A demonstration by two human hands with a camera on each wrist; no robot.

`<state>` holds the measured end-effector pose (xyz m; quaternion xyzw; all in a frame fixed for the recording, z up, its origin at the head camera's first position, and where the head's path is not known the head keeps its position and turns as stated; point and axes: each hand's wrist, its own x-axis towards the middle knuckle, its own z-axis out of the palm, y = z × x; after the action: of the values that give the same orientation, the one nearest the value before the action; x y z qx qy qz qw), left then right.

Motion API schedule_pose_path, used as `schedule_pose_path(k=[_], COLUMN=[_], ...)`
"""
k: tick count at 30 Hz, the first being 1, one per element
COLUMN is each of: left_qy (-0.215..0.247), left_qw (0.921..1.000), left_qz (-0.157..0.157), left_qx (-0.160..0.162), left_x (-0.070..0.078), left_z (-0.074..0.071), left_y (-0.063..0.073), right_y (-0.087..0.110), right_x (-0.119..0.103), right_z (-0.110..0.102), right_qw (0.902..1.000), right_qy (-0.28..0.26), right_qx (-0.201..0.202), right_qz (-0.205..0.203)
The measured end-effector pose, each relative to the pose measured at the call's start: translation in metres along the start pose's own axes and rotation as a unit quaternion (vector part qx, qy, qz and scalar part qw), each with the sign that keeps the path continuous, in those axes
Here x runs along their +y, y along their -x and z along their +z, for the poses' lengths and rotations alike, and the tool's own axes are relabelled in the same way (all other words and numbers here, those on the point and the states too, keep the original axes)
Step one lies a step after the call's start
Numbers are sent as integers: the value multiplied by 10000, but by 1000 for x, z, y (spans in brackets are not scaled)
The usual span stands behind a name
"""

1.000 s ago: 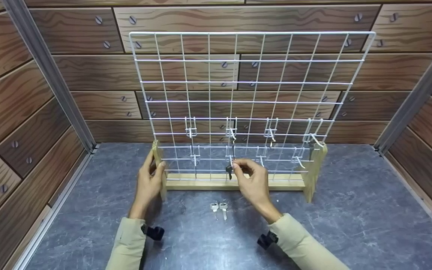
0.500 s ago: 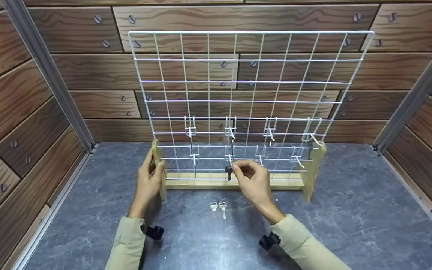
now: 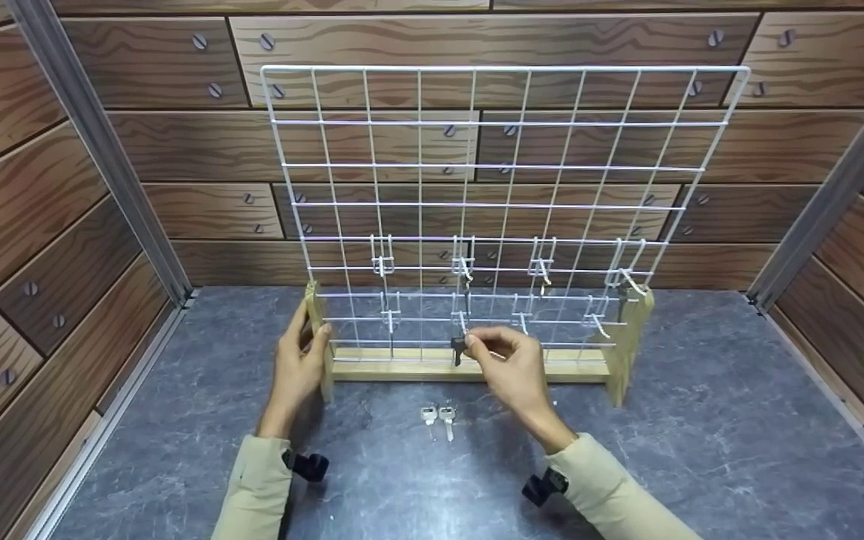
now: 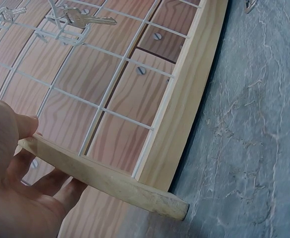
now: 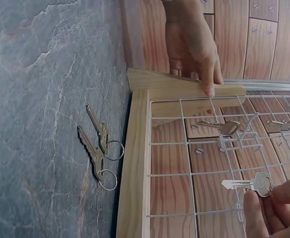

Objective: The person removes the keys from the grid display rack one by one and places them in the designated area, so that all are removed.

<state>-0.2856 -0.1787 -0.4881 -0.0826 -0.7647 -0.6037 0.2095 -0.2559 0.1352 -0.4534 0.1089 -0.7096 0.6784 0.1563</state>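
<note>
My left hand (image 3: 301,366) grips the left wooden side piece (image 4: 103,181) of a wire grid rack, its thumb in front and fingers behind. At the rack's lower middle, my right hand (image 3: 516,369) pinches a key (image 5: 255,184) by its head end, blade hanging down in the head view. That key is just below a lower-row white hook (image 3: 463,322); whether its ring touches the hook cannot be made out. Further keys hang on other hooks, one of them a key (image 5: 228,128) nearer the left hand. Two loose keys (image 3: 447,414) with rings lie on the table before the rack.
The white wire grid (image 3: 474,166) stands upright in a wooden base (image 3: 394,369), with two rows of hooks low on it. A right wooden side piece (image 3: 631,341) closes the rack. Behind it rises a wood-patterned wall (image 3: 372,142); the table (image 3: 709,435) is grey marbled.
My right hand has sunk slightly and shifted a little to the right, its fingers still pinching the key. My left hand keeps its place on the wooden side piece.
</note>
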Motion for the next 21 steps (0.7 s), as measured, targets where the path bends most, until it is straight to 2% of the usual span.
schedule_pose_path(k=[8, 21], left_qy=[136, 55], left_qw=[9999, 10000], left_qz=[-46, 22], left_qx=[15, 79], left_x=[0, 2], left_z=[1, 1], left_y=[0, 0], right_y=[1, 4], right_x=[-3, -9], right_z=[-2, -3], right_qw=[9999, 9997], right_qy=[-25, -125], right_qx=[-37, -137], right_qz=[122, 174])
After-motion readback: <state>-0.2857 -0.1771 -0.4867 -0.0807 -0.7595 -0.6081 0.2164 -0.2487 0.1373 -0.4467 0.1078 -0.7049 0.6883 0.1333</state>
